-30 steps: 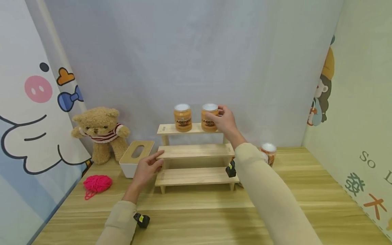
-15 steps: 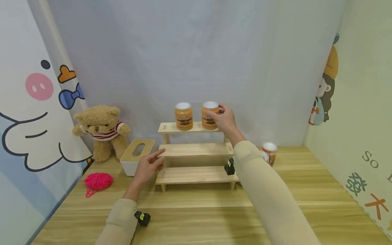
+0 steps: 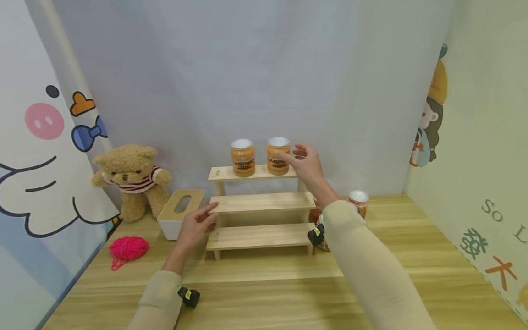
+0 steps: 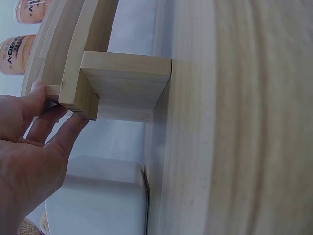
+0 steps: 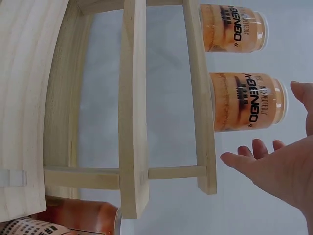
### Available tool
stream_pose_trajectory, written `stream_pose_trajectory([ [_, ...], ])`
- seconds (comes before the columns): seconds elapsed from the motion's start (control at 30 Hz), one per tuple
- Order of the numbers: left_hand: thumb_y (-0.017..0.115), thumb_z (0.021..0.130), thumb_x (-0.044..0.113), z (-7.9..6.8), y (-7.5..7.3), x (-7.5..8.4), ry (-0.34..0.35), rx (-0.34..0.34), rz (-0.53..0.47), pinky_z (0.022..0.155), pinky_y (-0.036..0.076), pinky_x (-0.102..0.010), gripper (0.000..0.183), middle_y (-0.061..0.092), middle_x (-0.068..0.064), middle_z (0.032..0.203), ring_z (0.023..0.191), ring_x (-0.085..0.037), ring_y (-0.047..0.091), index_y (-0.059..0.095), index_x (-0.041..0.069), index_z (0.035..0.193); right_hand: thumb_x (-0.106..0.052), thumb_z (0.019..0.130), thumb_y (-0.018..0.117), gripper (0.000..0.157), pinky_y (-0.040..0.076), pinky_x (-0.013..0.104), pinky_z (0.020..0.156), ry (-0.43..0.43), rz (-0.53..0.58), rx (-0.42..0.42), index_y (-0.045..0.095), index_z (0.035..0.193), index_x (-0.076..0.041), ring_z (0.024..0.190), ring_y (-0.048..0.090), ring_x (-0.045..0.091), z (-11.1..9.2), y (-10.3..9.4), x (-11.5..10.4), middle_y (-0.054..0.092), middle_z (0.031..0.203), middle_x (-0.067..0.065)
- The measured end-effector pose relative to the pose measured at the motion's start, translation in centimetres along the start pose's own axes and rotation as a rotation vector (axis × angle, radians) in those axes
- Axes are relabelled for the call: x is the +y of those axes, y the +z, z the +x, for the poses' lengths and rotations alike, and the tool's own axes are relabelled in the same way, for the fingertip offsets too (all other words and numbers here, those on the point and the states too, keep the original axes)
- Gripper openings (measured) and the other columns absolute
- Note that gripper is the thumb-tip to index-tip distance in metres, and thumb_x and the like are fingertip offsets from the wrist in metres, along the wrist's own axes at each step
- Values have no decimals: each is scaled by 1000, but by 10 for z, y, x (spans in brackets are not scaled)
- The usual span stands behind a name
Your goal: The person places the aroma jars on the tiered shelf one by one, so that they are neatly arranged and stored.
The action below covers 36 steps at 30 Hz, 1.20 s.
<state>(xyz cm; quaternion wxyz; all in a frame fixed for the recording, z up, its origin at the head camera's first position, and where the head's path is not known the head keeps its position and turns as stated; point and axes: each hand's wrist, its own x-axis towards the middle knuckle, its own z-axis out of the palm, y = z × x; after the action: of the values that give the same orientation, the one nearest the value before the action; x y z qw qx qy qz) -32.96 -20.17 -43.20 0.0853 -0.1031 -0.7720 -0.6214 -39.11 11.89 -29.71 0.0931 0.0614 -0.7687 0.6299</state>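
A three-tier wooden shelf rack (image 3: 264,202) stands on the table. Two orange jars with white lids, a left jar (image 3: 242,161) and a right jar (image 3: 275,161), sit upright side by side on its top tier. My right hand (image 3: 308,168) is just right of the right jar, thumb and fingers spread apart. In the right wrist view a gap shows between that hand and the jar (image 5: 247,102). With thumb and fingertips my left hand (image 3: 194,233) holds the left end of the rack at the middle tier; the left wrist view shows its fingers against the wood (image 4: 78,93).
More jars (image 3: 358,201) stand on the table right of the rack, partly hidden by my right sleeve. To the left are a tissue box (image 3: 171,227) with a wooden lid, a teddy bear (image 3: 134,178) and pink yarn (image 3: 129,248). A grey curtain hangs behind.
My right hand has let go of the right jar and drawn back to the right. That jar stays on the top tier. My left hand keeps its place on the rack.
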Motion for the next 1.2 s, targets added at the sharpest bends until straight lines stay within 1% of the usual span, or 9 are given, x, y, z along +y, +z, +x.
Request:
stream_pose_trajectory([
  [0.1, 63, 100, 12, -1, -1, -1, 2, 1, -7, 82, 57, -30, 45, 68, -25, 110, 93, -22, 65, 55, 2, 143, -38, 89, 77, 79, 38, 42, 110, -11, -4, -11, 40, 150, -4, 133, 43, 30, -11, -10, 5, 45, 147, 17],
  [0.27, 63, 100, 12, -2, -1, -4, 2, 3, -4, 82, 57, -29, 44, 67, -28, 111, 93, -20, 64, 56, 3, 142, -39, 92, 73, 77, 34, 43, 113, -3, -28, -32, 39, 152, -6, 138, 38, 30, -30, -30, 22, 43, 150, 15],
  [0.53, 63, 100, 13, -1, -3, -5, 15, 10, 17, 78, 57, -27, 44, 69, -22, 106, 89, -17, 63, 56, 3, 142, -39, 93, 73, 78, 34, 46, 114, -24, -55, -21, 37, 153, -5, 140, 36, 31, -48, -60, 41, 41, 151, 14],
  [0.73, 64, 100, 12, 1, -3, -5, 26, 8, 16, 77, 57, -27, 44, 71, -15, 101, 89, -20, 64, 55, 2, 143, -35, 93, 74, 77, 31, 45, 116, -66, -84, 51, 37, 151, -1, 140, 36, 33, -53, -86, 56, 42, 151, 18],
  [0.8, 64, 100, 11, 1, -2, -5, 27, 9, 18, 77, 57, -27, 44, 71, -16, 102, 89, -20, 64, 55, 2, 143, -34, 93, 74, 75, 29, 45, 116, -80, -97, 83, 38, 150, 0, 140, 36, 33, -53, -97, 62, 43, 150, 19],
  [0.9, 63, 100, 12, 1, -1, -4, 26, 0, 14, 78, 57, -28, 44, 69, -22, 106, 90, -21, 64, 55, 2, 143, -34, 93, 73, 75, 31, 48, 115, -76, -115, 122, 38, 150, 1, 139, 36, 34, -54, -112, 70, 43, 149, 20],
  [1.03, 63, 101, 13, 1, -1, -4, 17, -8, 6, 80, 57, -28, 44, 66, -29, 111, 93, -23, 64, 55, 3, 143, -32, 94, 72, 77, 32, 51, 114, -39, -143, 156, 34, 151, 3, 140, 33, 37, -54, -128, 80, 41, 150, 22],
  [1.07, 63, 101, 13, 1, -1, -3, 14, -7, 3, 80, 57, -28, 45, 66, -29, 111, 94, -23, 64, 55, 3, 143, -32, 95, 72, 77, 30, 50, 115, -30, -155, 162, 34, 152, 4, 140, 33, 38, -54, -131, 82, 40, 150, 23],
  [1.2, 63, 100, 12, 1, -1, -2, 5, -12, -9, 82, 57, -30, 45, 68, -24, 110, 95, -23, 64, 54, 2, 144, -29, 96, 70, 78, 31, 52, 114, 25, -174, 168, 30, 153, 5, 140, 31, 42, -52, -141, 96, 37, 151, 27],
])
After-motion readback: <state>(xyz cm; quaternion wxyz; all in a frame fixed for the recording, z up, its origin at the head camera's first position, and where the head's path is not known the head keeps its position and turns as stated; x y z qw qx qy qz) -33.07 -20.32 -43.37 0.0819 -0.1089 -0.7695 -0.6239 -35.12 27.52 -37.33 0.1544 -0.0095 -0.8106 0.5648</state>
